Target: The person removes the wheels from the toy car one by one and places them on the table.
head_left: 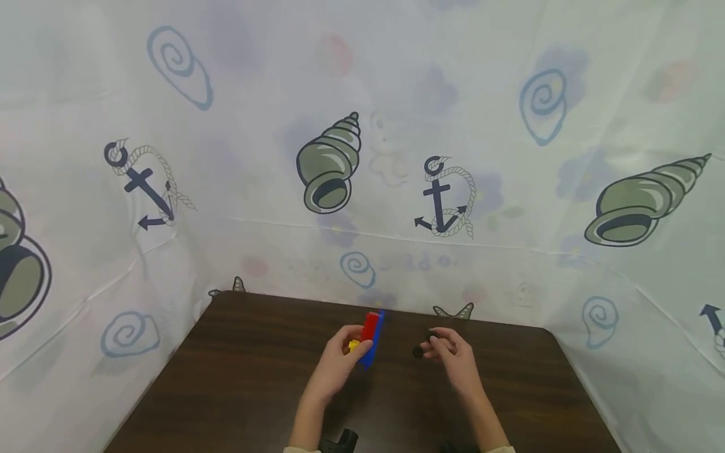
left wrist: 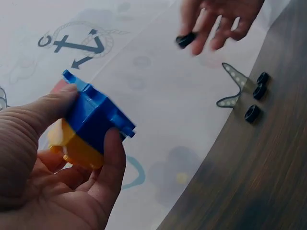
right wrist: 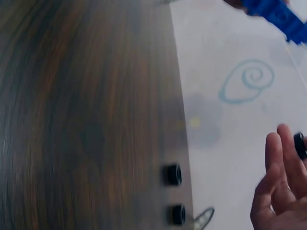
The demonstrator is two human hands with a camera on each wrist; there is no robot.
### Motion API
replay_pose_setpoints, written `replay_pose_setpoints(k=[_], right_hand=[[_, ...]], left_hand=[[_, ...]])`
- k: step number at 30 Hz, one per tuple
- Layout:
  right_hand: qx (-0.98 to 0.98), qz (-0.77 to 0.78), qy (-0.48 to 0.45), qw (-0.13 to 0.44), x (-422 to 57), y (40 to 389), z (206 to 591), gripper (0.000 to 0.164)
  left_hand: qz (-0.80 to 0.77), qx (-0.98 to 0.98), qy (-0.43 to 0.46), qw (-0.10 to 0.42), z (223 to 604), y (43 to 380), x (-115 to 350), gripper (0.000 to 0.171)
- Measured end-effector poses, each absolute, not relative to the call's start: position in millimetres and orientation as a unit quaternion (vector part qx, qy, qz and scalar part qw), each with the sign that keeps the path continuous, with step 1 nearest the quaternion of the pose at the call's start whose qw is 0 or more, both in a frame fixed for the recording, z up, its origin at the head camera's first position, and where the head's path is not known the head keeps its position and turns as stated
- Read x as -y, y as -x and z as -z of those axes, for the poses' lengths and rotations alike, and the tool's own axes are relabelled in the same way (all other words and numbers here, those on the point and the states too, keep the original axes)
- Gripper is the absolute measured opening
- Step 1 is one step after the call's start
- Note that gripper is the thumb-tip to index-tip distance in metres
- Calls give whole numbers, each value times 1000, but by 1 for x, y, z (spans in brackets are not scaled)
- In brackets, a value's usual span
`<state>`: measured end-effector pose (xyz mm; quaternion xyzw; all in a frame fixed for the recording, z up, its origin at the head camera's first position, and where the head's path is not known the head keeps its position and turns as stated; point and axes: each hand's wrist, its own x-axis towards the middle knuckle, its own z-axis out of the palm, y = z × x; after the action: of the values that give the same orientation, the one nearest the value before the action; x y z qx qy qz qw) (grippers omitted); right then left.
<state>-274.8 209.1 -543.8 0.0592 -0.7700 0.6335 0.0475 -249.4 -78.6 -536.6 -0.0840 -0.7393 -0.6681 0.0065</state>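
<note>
My left hand [head_left: 338, 357] grips a toy vehicle body, its thumb and fingers around the sides. The body has a blue base [left wrist: 96, 112] with short stubs along its edges, a yellow part [left wrist: 76, 146] and a red block [head_left: 370, 327]. To its right, my right hand [head_left: 457, 357] pinches a small black wheel [left wrist: 185, 40] between thumb and finger, apart from the vehicle. Its other fingers are spread loosely in the left wrist view. Several more black wheels [left wrist: 252, 113] stand on the table near the right hand; two are visible in the right wrist view.
The dark wood-grain table [head_left: 238, 377] has rounded far corners. White cloth [head_left: 260, 157] printed with shells and anchors hangs behind it and along both sides. A black wrist strap piece [head_left: 342, 440] shows at the left forearm.
</note>
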Motion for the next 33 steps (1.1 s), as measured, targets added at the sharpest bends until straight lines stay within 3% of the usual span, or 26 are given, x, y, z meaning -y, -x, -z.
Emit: replay_pose_setpoints(k=[6,18,28,33], right_hand=[[801,-596,-53,28,-236,275,547,35],[821,-570,34,-10,-293,294,556,41],[839,-538,82,2,-313,314,561,40],[834,-542,95,-38,-315,316,570,42]], left_hand=[[654,753,74,11,536,246,82,55],[615,775,20,140,527,245,79,47],[564,807,21,175,525,247,86,47],[550,818,26,166,524,241,85,46]])
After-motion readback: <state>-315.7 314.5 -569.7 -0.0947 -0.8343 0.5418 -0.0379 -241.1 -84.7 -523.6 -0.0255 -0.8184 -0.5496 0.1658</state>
